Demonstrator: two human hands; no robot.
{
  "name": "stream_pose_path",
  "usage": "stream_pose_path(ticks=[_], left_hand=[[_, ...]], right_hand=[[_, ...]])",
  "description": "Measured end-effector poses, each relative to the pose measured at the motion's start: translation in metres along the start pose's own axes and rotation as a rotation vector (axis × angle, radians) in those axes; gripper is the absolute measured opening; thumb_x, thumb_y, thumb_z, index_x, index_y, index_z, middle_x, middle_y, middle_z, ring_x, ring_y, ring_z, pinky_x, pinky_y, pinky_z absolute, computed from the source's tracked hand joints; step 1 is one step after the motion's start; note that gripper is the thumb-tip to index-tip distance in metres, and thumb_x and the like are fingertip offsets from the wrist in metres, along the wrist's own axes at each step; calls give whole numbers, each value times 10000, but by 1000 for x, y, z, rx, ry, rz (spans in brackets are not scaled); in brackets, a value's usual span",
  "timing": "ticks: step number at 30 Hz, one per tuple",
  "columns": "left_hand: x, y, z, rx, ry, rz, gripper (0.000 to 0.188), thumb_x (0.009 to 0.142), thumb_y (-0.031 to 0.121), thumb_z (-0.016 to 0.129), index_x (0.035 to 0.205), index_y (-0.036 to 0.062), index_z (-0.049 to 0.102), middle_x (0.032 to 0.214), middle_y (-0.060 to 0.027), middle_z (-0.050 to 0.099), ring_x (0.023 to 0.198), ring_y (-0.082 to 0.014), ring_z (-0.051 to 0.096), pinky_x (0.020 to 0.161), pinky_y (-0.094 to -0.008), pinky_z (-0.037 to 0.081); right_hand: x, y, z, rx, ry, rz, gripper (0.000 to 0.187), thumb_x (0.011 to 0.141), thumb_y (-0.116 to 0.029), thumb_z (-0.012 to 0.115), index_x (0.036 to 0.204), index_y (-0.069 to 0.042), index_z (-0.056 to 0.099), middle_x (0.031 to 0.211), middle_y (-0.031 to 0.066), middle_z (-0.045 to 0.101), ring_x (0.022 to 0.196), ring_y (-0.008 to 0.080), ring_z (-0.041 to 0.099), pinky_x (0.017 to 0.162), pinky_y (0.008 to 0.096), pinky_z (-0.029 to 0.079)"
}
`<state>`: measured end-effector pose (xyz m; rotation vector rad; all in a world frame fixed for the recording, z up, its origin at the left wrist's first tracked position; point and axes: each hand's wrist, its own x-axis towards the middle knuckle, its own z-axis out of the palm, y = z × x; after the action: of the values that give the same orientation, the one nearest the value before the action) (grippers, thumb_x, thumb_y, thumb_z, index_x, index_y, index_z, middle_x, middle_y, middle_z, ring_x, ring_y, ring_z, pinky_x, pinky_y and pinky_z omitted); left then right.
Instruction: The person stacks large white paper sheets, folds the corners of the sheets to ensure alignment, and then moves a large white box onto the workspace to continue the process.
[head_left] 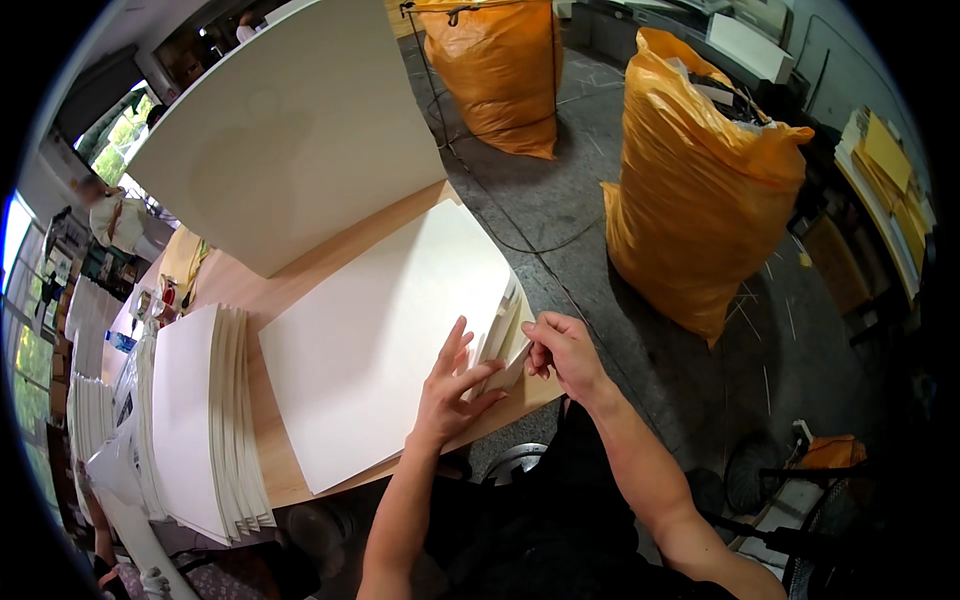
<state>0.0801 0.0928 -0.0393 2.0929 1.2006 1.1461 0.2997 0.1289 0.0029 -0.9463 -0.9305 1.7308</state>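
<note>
A stack of large white paper sheets [380,340] lies on the wooden table in front of me. Along its right end the layers stand apart, with folded-looking edges [500,335] showing. My left hand [455,390] rests by that end, fingers spread, the fingertips touching the lower layers. Just right of it, my right hand [565,355] is closed, its thumb and fingers curled together against the outer edge of the stack. Whatever is between those fingertips is too small to make out.
A big white board [290,130] stands upright at the table's far side. Left of the stack is another pile of white sheets [185,420]. Two orange sacks [700,190] [500,70] stand on the grey floor. Another person [120,215] is at the far left.
</note>
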Motion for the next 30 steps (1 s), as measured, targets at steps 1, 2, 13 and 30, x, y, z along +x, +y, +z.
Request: stream_pose_path(ticks=[1,2,13,30], left_hand=[[0,-1,1,-19,4,-5,531,645,139,939,1138,221,760,1613,-209,319,1358,-407,521,1052,-500,536],[0,-2,1,-37,9,-10,532,648,128,938,1140,221,760,1610,-204,326,1359,-405,520,1056,-499,534],[1,2,3,-45,-7,-37,525,674,107,922,1157,230,755,1606,-177,345,1407,-394,464,1083,-483,515],[21,8,8,417,-181,140,548,769,177,798,1274,74,610,1333,-105,606,1202,-335,603,1068,-490,491]], right_hand=[[-1,-1,-1,-20,6,0,331,1014,-230,623,724,-95,538,618,14,582,534,103,587,471,229,399],[-3,-1,-3,-70,41,-27,337,1021,-237,614,729,-91,534,613,12,575,529,99,576,470,238,397],[-33,43,-17,-1103,53,-807,244,835,-206,635,1011,-38,652,1013,184,653,1055,406,578,974,484,437],[-25,57,-29,-1041,-169,-549,327,813,-138,608,1098,-13,707,1104,196,665,1162,392,570,1034,449,449]])
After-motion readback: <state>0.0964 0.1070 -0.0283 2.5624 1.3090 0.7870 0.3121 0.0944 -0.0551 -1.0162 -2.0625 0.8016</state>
